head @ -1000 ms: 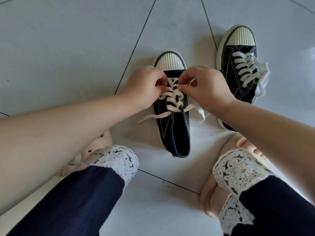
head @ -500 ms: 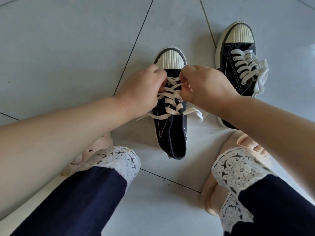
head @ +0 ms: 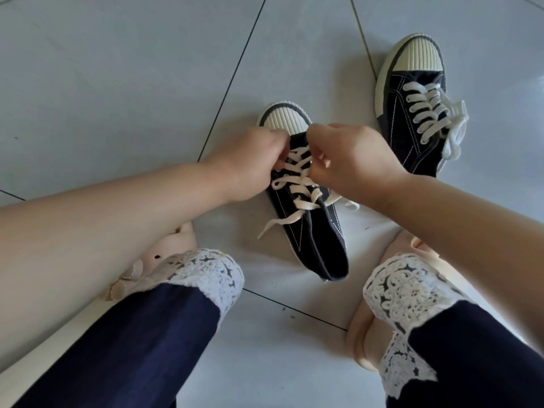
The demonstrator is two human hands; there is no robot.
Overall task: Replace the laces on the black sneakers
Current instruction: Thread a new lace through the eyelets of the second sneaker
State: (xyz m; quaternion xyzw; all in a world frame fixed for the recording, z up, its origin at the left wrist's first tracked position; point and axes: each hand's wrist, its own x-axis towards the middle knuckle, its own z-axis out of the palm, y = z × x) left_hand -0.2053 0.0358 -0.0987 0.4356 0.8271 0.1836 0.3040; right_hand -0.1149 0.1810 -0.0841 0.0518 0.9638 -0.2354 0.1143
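Item: black sneakers, two, on the tiled floor (head: 117,83). We list the near sneaker (head: 312,231) between the knees, long axis far-to-near, ribbed toe cap far, heel near and swung a little right. The far sneaker (head: 412,92) stands right and beyond it, apart, fully laced, with its ends bunched on its right side

Item: hands, two. We find the left hand (head: 250,163) and right hand (head: 353,163) meeting over the toe end of the near sneaker, equally close to it. Each grip is closed, curled fingers pinching the cream lace (head: 297,187) at the rows nearest the toe cap; blur hides which row

Item: lace ends, two. One trails near-left onto the floor; the other runs right, under the right wrist

Item: slippers (head: 362,334), two, pale, one by each ankle

We judge the work lies directly beneath both grips, so the next pull would run along the shoe's axis, toe towards heel
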